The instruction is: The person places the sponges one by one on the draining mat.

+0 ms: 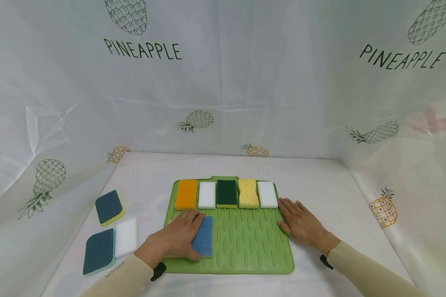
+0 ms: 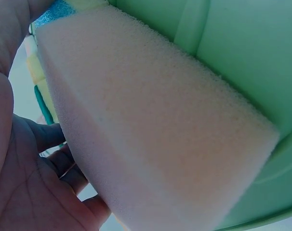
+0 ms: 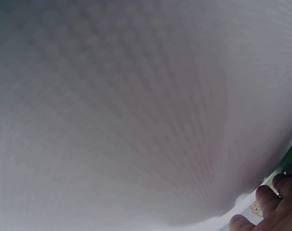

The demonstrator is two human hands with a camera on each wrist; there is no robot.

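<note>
Sponges (image 1: pixel 227 193) on mat (image 1: pixel 252 247), behind (five); others (image 1: pixel 126 237) leftward

Soft, even light fills the head view, with white glare along creases (image 1: pixel 32 130) in the sheet (image 1: pixel 275 82). The left wrist view is dimmer: the left hand (image 2: pixel 40 178) lies in shade and the pale sponge (image 2: pixel 160 106) looks soft. The right wrist view is grey and hazy, a pale surface (image 3: pixel 126 125) blurred, darkest at upper left.

A pale peach, block-shaped foam sponge (image 2: pixel 160 110) sits on the near left part of a green, ridged, roughly rectangular mat (image 1: pixel 252 247). A blue-topped, rectangular sponge (image 1: pixel 206 237) lies flat nearer the mat's middle.
</note>
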